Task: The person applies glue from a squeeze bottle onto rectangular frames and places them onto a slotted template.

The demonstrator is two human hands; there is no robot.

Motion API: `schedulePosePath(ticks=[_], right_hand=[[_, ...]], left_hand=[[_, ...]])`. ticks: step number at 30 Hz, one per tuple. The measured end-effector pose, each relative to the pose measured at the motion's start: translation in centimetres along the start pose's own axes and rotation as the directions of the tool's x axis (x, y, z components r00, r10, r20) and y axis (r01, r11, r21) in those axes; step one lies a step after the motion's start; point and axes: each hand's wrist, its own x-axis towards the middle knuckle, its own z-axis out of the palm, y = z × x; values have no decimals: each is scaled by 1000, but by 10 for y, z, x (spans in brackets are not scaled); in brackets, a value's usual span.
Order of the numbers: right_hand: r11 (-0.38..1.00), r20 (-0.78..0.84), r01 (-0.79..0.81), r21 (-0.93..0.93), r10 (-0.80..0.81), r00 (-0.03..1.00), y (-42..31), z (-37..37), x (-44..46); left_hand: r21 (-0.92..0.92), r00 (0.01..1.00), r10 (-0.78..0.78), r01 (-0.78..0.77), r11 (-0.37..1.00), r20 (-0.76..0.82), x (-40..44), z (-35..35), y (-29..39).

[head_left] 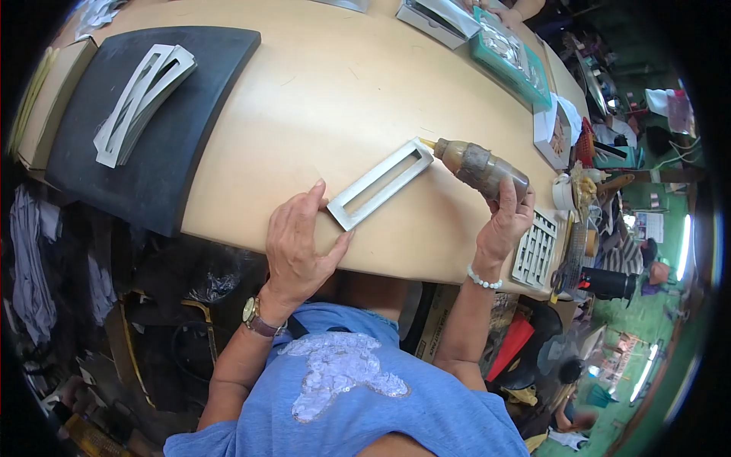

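A pale rectangular frame point(381, 185) with a long slot through its middle lies slantwise on the table. My left hand point(298, 240) is at its near end, fingers and thumb spread on either side of the corner. My right hand point(508, 221) grips the base of a brownish squeeze bottle point(483, 169), which is wrapped with a grey band. The bottle is tipped nearly sideways, its yellow nozzle point(428, 142) at the frame's far end; I cannot tell whether it touches. Below my right hand rests a pale slotted panel point(535, 250).
On a black mat point(183, 99) at the left sits a stack of similar slotted frames point(141, 103). A cardboard box point(57, 99) stands beyond it. Far right are a teal tray point(512, 57), a white box point(552, 137) and another person's hand point(509, 15). Tools and a tape roll crowd the right edge.
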Motion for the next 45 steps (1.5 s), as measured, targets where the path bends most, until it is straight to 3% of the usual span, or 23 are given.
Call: schedulePosePath(ticks=[27,45], right_hand=[[1000,-25,-2,-27,2,1000,5,7,8],[998,51,-18,-53,21,998,-4,12,-11]], left_hand=[[-1,1000,-7,7,1000,7,0,0,0],[8,1000,-8,8,1000,3,-1,1,-1]])
